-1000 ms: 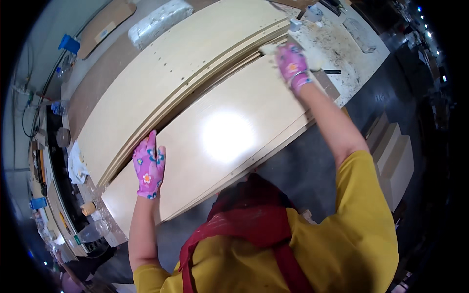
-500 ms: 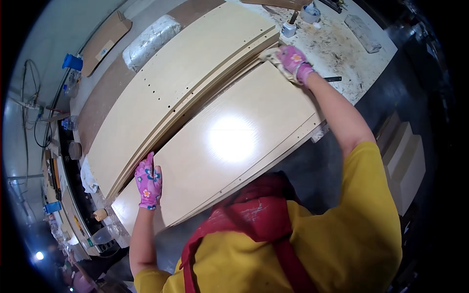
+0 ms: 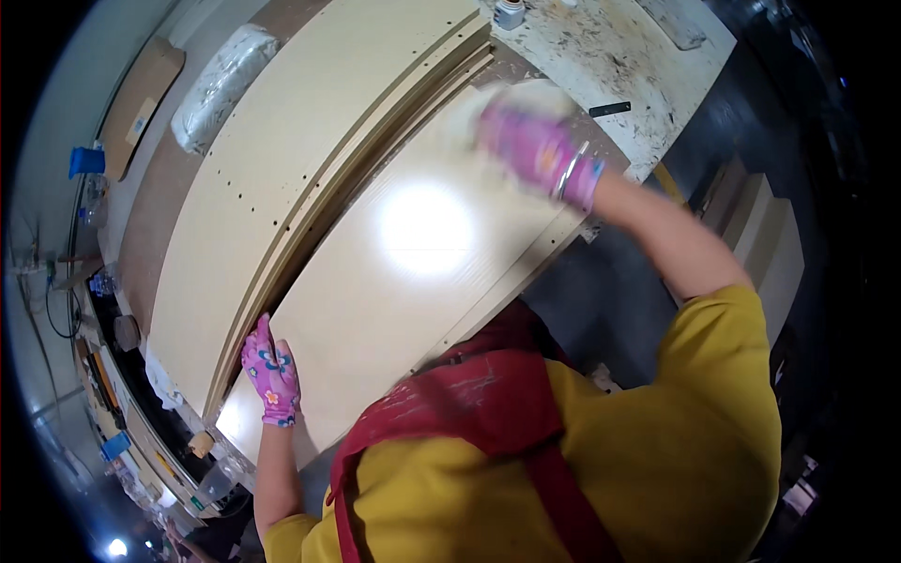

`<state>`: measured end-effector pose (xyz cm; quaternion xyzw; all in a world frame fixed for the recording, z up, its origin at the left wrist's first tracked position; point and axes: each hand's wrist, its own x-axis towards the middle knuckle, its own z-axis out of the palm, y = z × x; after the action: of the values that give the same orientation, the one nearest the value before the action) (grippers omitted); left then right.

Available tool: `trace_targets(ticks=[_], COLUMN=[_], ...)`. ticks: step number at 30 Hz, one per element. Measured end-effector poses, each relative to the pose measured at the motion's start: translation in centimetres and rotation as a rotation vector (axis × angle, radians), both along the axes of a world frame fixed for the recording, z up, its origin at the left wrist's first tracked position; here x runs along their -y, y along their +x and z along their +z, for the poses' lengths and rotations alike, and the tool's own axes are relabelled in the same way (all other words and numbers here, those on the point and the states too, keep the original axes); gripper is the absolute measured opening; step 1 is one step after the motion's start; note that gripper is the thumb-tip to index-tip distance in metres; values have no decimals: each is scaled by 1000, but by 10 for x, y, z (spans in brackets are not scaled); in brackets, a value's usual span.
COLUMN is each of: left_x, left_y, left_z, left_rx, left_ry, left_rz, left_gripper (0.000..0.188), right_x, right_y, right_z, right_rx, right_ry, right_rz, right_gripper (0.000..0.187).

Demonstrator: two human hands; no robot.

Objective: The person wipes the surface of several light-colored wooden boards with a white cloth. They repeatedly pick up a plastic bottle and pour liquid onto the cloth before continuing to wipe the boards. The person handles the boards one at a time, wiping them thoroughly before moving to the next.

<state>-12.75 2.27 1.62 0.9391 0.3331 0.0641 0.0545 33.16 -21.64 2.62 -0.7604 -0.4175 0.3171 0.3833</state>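
Observation:
A pale wood panel lies in front of me, a lamp's glare bright at its middle. My left hand, in a pink flowered glove, rests on the panel's left part with fingers stretched along its far edge. Near the panel's right end, my right hand, gloved alike and smeared by motion, presses a whitish cloth to the surface. Beyond a narrow gap stands a stack of curved pale panels with small drilled holes.
At the top right is a stained white tabletop carrying a black strip and a small bottle. A plastic-wrapped bundle lies behind the stack. Stepped boards stand beyond the table at right.
My right hand has moved left and a little nearer with the cloth, off the panel's far right corner. My left hand keeps its place on the panel. The view has shifted.

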Motion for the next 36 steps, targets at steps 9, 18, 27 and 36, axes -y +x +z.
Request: trace_targets(ticks=[9,18,27,36], left_x=[-4,-24,-14,-11], left_y=[-5,-24,0,11], left_z=[-4,-17,25,24], left_rx=[31,125,-2,-13], left_ry=[165,-278,-554,-533], left_rz=[-102,45,104,-28], left_gripper=[47,46,63,76], right_x=[46,57,-49,-59], right_y=[11,24,60,78], right_z=[10,-4,-16,-7], right_rx=[810,387,-7,-142], right_ry=[-46,-84,8,-91], right_rz=[-75,-319,-88,39], right_gripper=[32,43,58,50])
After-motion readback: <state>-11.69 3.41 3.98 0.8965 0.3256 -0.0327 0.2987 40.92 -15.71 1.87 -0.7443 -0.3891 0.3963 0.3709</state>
